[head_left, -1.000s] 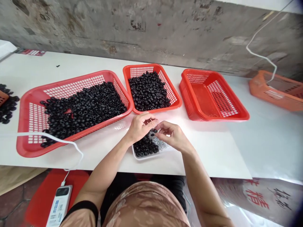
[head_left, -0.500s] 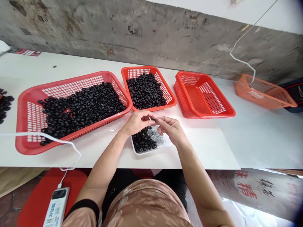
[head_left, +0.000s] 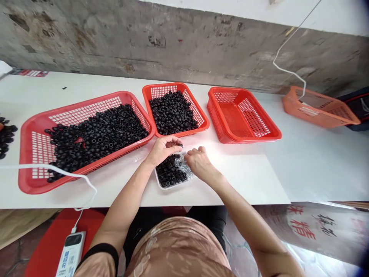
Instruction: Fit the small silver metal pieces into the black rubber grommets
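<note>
My left hand [head_left: 165,149] pinches a small black ring-shaped piece [head_left: 180,145] between thumb and fingertips, above the back edge of a white tray [head_left: 162,187]. Black pieces [head_left: 170,173] fill the tray's left part, and small clear shiny bits [head_left: 184,167] lie in its right part. Over those bits is my right hand [head_left: 200,163], its fingers bent down and closed; anything between its fingertips is hidden. The two hands are apart.
A large red basket [head_left: 31,119] and a smaller one [head_left: 206,125], both with black pieces, stand behind and left. Stacked red baskets [head_left: 230,136] are right of them, an orange basket [head_left: 323,115] farther right. A white cable [head_left: 66,169] crosses the left side.
My right hand has parted from my left hand and dropped to the clear bits. My left hand still pinches the black piece. The whole view has shifted slightly.
</note>
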Tool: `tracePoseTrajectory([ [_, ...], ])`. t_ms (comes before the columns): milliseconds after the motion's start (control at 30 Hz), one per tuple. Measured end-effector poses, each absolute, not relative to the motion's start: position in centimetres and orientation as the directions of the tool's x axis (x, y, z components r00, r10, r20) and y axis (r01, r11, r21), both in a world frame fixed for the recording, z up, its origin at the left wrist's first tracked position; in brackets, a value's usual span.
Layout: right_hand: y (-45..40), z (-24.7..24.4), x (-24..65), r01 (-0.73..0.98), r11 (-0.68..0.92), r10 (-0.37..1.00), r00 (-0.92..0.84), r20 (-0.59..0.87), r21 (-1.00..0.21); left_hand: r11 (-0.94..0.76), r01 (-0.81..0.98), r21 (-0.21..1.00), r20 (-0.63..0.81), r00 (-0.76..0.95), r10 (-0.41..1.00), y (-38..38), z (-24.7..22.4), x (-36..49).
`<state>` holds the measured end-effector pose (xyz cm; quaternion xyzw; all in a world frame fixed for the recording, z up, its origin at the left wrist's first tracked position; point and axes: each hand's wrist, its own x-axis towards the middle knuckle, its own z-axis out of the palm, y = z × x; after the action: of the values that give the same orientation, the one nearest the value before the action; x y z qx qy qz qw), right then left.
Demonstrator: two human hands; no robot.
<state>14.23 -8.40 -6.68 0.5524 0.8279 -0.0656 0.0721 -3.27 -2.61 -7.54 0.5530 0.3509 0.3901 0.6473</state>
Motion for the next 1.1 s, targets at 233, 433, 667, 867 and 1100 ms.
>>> tracePoseTrajectory([
  [233,-8.4,-7.2,15.0,0.911,0.394,0.896,-0.41,-0.173,-0.12,0.022,-0.105,0.994,0.029,0.466,0.884,-2.8,-7.6,-3.1],
  [433,-8.2,-7.9,15.4,0.881,0.391,0.903,-0.423,-0.072,-0.266,0.031,-0.108,0.994,0.02,0.439,0.898,-2.7,-7.6,-3.2],
  [667,-8.5,-6.7,16.0,0.775,0.349,0.935,-0.324,0.143,-0.526,0.062,-0.146,0.987,0.013,0.464,0.886,-2.6,-7.7,-3.5],
  [867,-7.6,-5.9,15.9,0.582,0.273,0.96,-0.221,0.174,-0.766,-0.148,-0.068,0.987,0.162,0.515,0.842,-2.6,-7.7,-3.7],
  [1100,-5.9,-5.5,15.0,0.257,0.094,0.991,-0.118,0.066,-0.962,-0.03,-0.148,0.989,0.089,0.404,0.91,-2.7,-7.4,-3.4],
])
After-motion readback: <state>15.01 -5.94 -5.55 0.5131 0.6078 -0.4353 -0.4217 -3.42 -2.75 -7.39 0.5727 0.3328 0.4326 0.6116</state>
